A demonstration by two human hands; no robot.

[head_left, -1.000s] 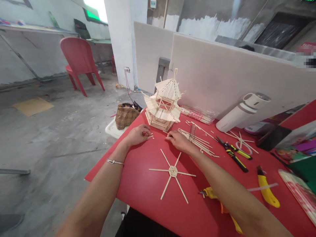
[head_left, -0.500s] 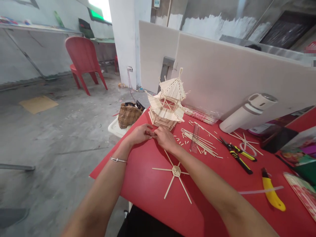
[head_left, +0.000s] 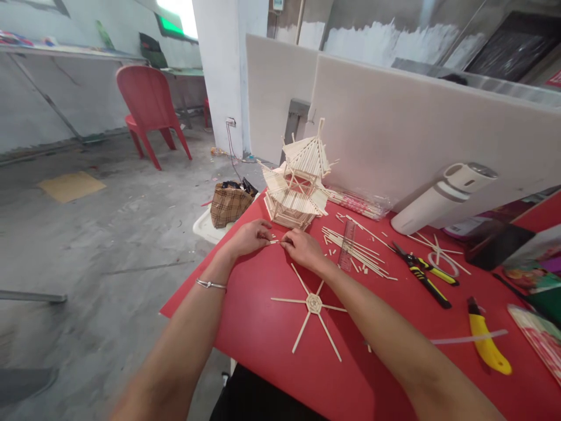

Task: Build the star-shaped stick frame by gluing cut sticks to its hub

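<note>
On the red tabletop (head_left: pixel 254 327), my left hand (head_left: pixel 252 238) is closed in a pinch at short cut stick pieces (head_left: pixel 274 241). Just to its right, my right hand (head_left: pixel 302 247) pinches the other side of these pieces; its fingertips are partly hidden. Behind both hands stands a tiered pagoda model (head_left: pixel 302 181) built of thin wooden sticks. In front of the hands lies a spoked stick frame (head_left: pixel 313 303) with a small hexagonal hub, partly covered by my right forearm.
Loose sticks (head_left: pixel 363 254) lie under a clear ruler (head_left: pixel 346 245). Further right are pliers (head_left: pixel 423 275), a yellow cutter (head_left: pixel 488 345) and a white bottle (head_left: pixel 442 196). A checked bag (head_left: pixel 230 204) sits left of the table; a white board (head_left: pixel 394 117) stands behind.
My hands have drawn slightly apart, the right one moving right, and short stick pieces now show between them. The view has shifted slightly.
</note>
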